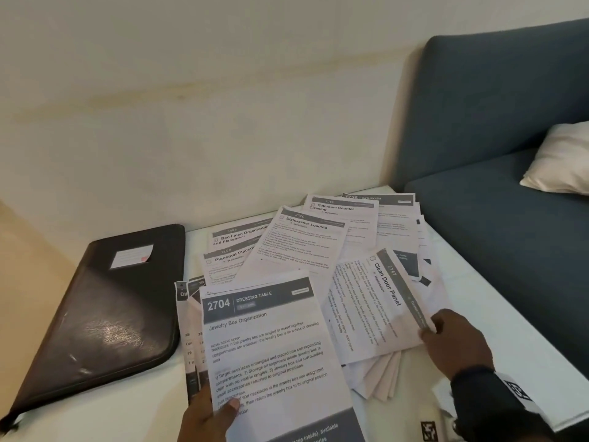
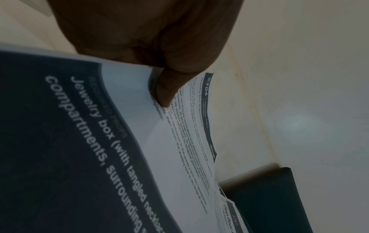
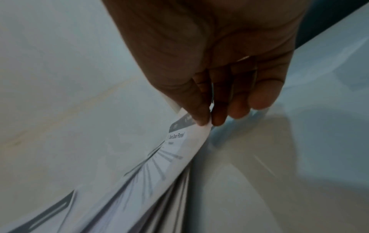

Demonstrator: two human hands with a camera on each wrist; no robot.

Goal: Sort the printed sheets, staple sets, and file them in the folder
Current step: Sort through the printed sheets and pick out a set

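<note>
While lower sheets hide under upper ones: their text cannot be read.
Left hand [image 1: 207, 416]: thumb pinches "Jewelry Box Organization" sheet [image 1: 267, 352], bottom cut off.
Right hand [image 1: 455, 342]: fingertips pinch "Clean Door Panel" sheet [image 1: 376, 307].
Folder [image 1: 105, 317]: black, closed, on white table [image 1: 497, 355], left of papers.

The right hand [image 1: 452, 342] is bare, with a dark, close-fitting sleeve cuff [image 1: 475, 382] at its wrist. Just behind that cuff, a white band [image 1: 518, 393] printed with a black square marker wraps the forearm. The left hand [image 1: 207, 419] is bare.
</note>
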